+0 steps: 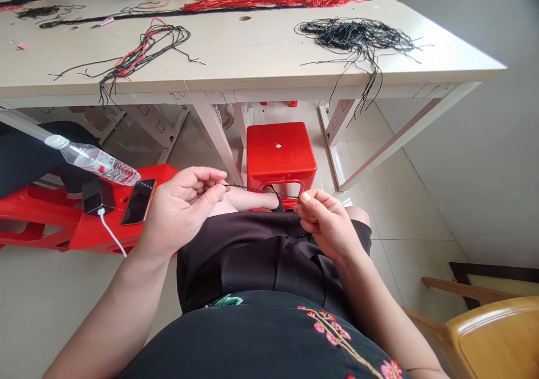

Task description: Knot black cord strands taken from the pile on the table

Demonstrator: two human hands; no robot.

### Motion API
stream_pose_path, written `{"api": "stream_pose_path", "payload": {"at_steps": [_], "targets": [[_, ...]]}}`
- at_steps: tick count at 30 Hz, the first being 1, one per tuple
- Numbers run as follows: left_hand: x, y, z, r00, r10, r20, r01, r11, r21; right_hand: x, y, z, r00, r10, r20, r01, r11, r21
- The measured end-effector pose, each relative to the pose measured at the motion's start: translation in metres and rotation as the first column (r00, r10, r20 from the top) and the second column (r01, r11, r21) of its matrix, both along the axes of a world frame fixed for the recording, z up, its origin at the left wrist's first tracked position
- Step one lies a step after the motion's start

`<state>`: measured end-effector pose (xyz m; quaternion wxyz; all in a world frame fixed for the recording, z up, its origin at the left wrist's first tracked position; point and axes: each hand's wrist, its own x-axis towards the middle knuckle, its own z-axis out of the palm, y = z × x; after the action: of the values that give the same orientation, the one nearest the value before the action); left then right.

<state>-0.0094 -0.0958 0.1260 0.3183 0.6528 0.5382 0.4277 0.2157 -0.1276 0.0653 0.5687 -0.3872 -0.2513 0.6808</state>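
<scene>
My left hand (185, 205) and my right hand (326, 222) hover over my lap, each pinching one end of a thin dark twisted cord (261, 188) stretched taut between them. The left thumb and forefinger close on the cord's left end. The right fingers close on its right end, just above my black skirt (261, 261). The cord crosses above my bare knee.
A red plastic stool (280, 151) stands ahead under a beige table (252, 53) holding red cords (286, 0) and black cords (357, 36). At left a red bench (84, 230) carries a phone (138, 202), charger (97, 196) and water bottle (95, 163). A wooden chair (488, 328) is at lower right.
</scene>
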Motion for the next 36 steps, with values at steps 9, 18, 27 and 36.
{"api": "stream_pose_path", "payload": {"at_steps": [9,18,27,36], "targets": [[-0.002,-0.003,0.011,0.981,-0.165,0.098,0.167,0.986,-0.015,0.005,0.003,0.004,0.991,-0.076,-0.106,0.067,0.994,-0.084],[-0.004,-0.002,0.008,0.977,-0.196,0.079,0.196,0.981,0.013,0.004,0.004,0.002,0.99,-0.088,-0.106,0.078,0.992,-0.095],[0.001,-0.001,-0.005,0.999,0.042,0.023,-0.042,0.999,0.004,0.001,0.006,0.008,0.963,-0.157,-0.219,0.163,0.987,0.01],[0.003,0.003,-0.012,0.985,-0.165,0.051,0.17,0.978,-0.123,-0.003,0.006,0.008,0.989,-0.105,-0.107,0.108,0.994,0.025]]}}
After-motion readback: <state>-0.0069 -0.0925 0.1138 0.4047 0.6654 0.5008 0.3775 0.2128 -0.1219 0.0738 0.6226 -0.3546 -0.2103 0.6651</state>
